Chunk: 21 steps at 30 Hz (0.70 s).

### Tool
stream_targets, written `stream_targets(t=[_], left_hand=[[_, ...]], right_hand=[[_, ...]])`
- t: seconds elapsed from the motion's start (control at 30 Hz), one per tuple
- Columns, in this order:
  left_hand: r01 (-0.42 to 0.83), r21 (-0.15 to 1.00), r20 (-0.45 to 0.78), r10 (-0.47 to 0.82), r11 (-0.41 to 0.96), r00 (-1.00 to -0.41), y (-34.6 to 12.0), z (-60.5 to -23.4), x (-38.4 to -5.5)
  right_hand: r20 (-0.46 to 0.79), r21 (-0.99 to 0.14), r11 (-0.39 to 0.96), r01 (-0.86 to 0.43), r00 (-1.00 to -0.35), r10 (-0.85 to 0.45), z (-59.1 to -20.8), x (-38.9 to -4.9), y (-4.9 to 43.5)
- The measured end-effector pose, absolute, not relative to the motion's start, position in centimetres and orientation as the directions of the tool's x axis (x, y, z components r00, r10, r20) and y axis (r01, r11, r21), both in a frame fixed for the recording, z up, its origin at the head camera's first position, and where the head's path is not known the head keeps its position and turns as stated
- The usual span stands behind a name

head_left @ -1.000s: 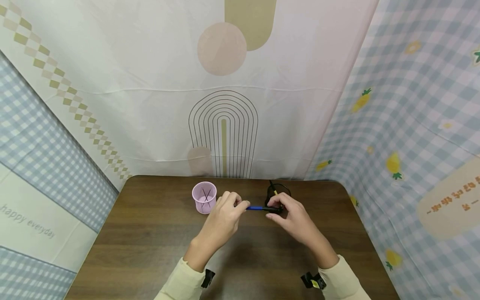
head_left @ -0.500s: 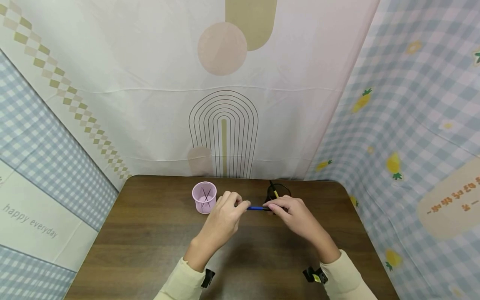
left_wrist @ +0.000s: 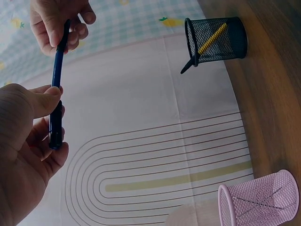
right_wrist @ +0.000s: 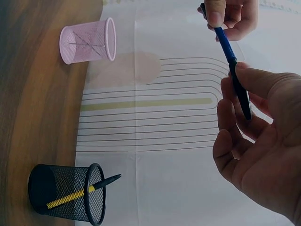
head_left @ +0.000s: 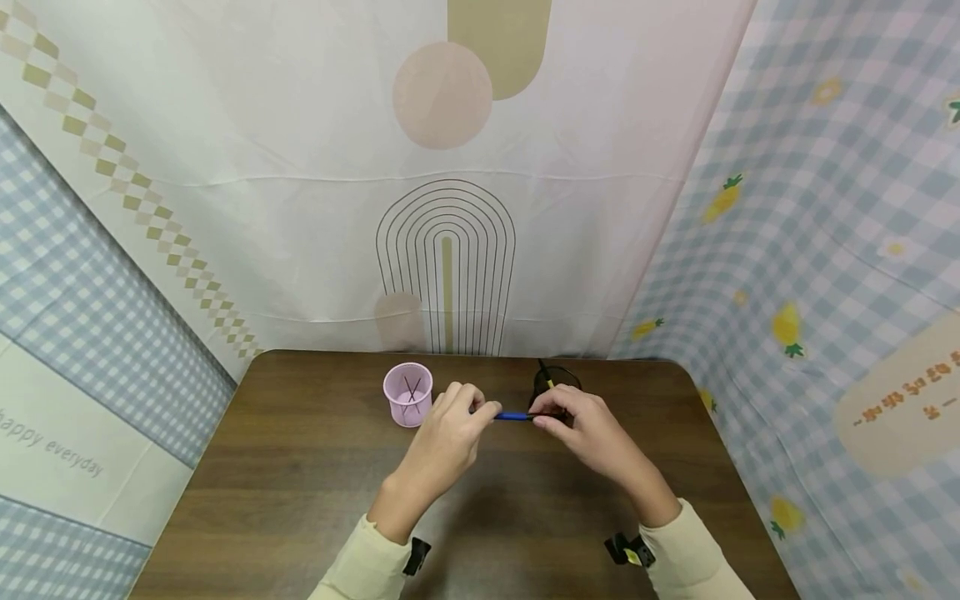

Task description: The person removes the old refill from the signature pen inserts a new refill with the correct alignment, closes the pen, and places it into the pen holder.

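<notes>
A blue pen [head_left: 512, 416] with black ends is held level between both hands above the table. My left hand [head_left: 444, 433] pinches one end with thumb and fingers. Thumb and fingers of my right hand [head_left: 588, 429] pinch the tapered black end, plain in the right wrist view, where the pen [right_wrist: 225, 44] runs from hand to hand. Behind the right hand stands a black mesh pen holder [right_wrist: 70, 186], partly hidden in the head view. A yellow-and-black pen [right_wrist: 70, 198] leans inside it, its black end above the rim.
A pink mesh pen holder [head_left: 399, 412] stands upright just beyond the left hand; dark crossed lines show in its mesh. The brown wooden table [head_left: 300, 500] ends at a patterned cloth backdrop [head_left: 315, 250]. Checked cloth [head_left: 750, 292] hangs at the right.
My right hand's fingers closed in along the pen's black end, shifting slightly, and now pinch it with the fingertips a little more arched. The left hand and both pen holders stay put.
</notes>
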<state>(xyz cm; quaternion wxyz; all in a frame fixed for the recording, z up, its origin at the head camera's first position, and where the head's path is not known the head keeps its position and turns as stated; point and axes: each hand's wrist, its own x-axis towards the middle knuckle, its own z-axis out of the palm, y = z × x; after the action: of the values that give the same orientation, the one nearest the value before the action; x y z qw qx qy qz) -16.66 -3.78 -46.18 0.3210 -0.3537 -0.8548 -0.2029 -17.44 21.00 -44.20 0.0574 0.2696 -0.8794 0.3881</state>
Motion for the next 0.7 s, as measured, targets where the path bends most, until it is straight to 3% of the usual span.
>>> stream_targets(t=[0.7], left_hand=[[0.735, 0.124, 0.691, 0.473, 0.667, -0.546, -3.67, -46.09, -16.46]], right_hand=[[0.443, -0.575, 0.550, -0.605, -0.796, -0.412, -44.66, -16.92, 20.67]])
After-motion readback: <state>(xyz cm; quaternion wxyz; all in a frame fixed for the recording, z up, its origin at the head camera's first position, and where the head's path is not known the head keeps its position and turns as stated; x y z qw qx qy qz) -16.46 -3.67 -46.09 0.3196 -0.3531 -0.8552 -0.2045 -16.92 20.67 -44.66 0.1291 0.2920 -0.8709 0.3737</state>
